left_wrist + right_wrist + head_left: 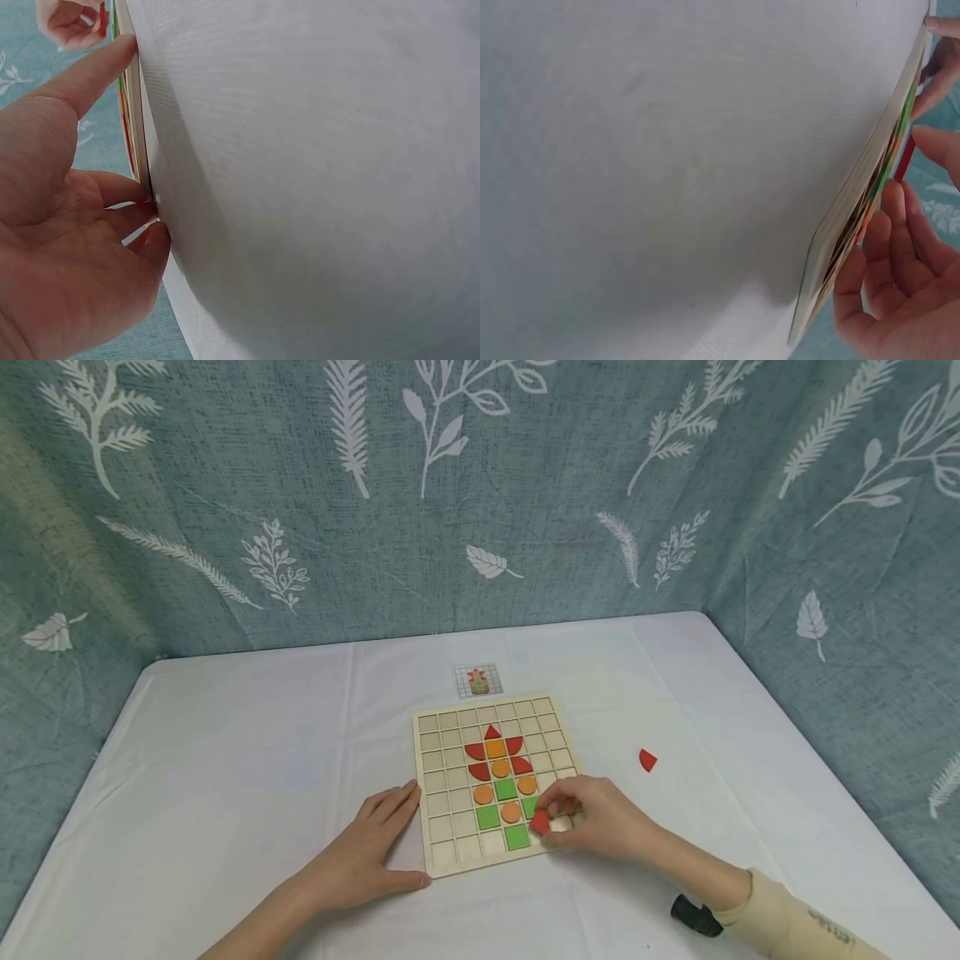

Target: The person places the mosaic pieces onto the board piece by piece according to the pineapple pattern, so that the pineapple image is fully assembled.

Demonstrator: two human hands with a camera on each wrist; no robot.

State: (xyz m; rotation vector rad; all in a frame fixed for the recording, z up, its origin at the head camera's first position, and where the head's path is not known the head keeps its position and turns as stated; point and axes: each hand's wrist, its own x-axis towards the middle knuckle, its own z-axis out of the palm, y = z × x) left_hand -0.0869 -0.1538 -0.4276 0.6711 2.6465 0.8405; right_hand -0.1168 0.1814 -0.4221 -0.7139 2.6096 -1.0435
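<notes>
A wooden grid board (442,847) lies on the white table, with red, orange and green flat pieces set in its squares. Among them are a red triangle (491,732), red quarter circles (480,772), orange discs (483,794) and green squares (517,837). My right hand (592,817) pinches a red quarter-circle piece (539,823) between thumb and fingers over the board's lower right; in the right wrist view this piece (905,159) stands edge-on above the board. Against the left side of the board rests my left hand (367,852), thumb spread from its extended fingers.
One loose red quarter-circle piece (647,760) lies right of the board. A small card (477,681) with a printed grid picture lies just beyond the far edge. Near the right sleeve is a black object (696,917). Leaf-patterned curtains (480,527) hang behind the table.
</notes>
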